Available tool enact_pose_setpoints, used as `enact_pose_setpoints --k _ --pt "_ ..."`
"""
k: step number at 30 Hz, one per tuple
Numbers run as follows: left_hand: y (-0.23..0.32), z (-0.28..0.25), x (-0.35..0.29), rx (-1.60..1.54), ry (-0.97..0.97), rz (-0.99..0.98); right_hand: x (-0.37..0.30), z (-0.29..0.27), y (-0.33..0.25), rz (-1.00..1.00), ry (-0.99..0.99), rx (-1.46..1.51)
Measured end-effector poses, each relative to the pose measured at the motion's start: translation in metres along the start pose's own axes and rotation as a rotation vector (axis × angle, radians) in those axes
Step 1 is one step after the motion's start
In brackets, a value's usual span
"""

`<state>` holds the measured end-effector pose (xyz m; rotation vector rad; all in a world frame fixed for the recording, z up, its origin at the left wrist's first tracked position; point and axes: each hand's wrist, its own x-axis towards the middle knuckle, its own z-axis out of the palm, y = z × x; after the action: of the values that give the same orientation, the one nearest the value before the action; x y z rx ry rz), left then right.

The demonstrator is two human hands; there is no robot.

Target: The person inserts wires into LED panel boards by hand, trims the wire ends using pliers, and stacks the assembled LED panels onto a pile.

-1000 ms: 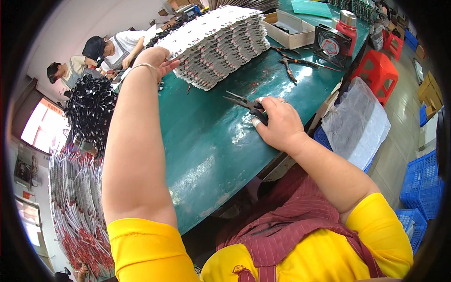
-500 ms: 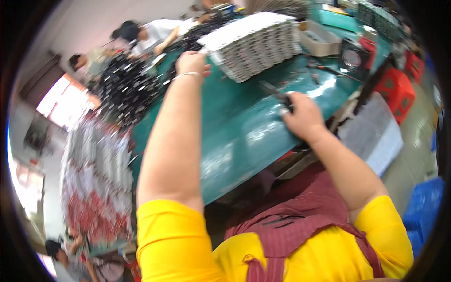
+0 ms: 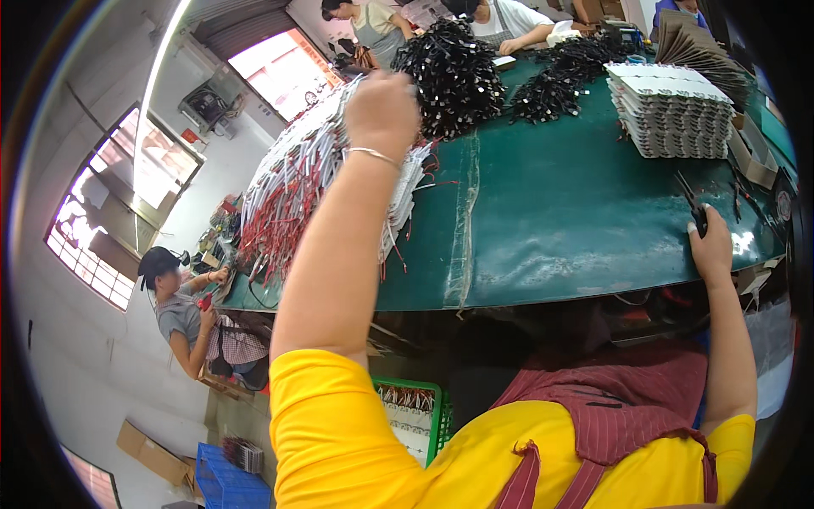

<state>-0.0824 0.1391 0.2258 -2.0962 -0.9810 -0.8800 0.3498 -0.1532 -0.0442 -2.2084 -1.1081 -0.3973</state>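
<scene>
My left hand [image 3: 381, 110], a thin bracelet at its wrist, is raised at the far edge of a big heap of white strips with red wires [image 3: 292, 182]. Its fingers are turned away and blurred, so a grip on a strip cannot be made out. Beyond it rises a heap of black cables with pale ends [image 3: 449, 81]. Over at the right, my right hand [image 3: 712, 246] is closed around black-handled scissors [image 3: 699, 219], whose two slim blades point away from me, slightly apart.
The green-covered table [image 3: 560, 237] carries a tall stack of white boards [image 3: 674, 110], a shallow box [image 3: 755, 153] and more black cables [image 3: 551, 89]. Co-workers sit across the table and at the left [image 3: 182, 305]. A green crate [image 3: 441, 424] and a blue crate [image 3: 229, 479] stand below.
The view has swung left. My left hand has gone from beside the white stack and black cables to the white strips with red wires. My right hand still holds the scissors.
</scene>
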Motion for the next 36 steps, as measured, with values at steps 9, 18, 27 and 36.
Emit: enact_pose_setpoints --k 9,18,27,36 --pt "-0.140 0.004 0.004 0.107 -0.416 -0.600 -0.001 -0.007 -0.005 -0.052 0.037 -0.024" --pt "-0.161 0.021 0.027 0.232 -0.510 -0.415 -0.007 -0.020 -0.024 -0.018 0.042 -0.011" --pt "-0.064 0.000 0.030 0.174 0.092 0.230 -0.007 -0.016 -0.025 0.025 0.056 -0.112" --pt "0.177 -0.038 -0.047 0.023 -0.109 0.645 -0.010 -0.009 -0.026 0.062 0.155 -0.138"
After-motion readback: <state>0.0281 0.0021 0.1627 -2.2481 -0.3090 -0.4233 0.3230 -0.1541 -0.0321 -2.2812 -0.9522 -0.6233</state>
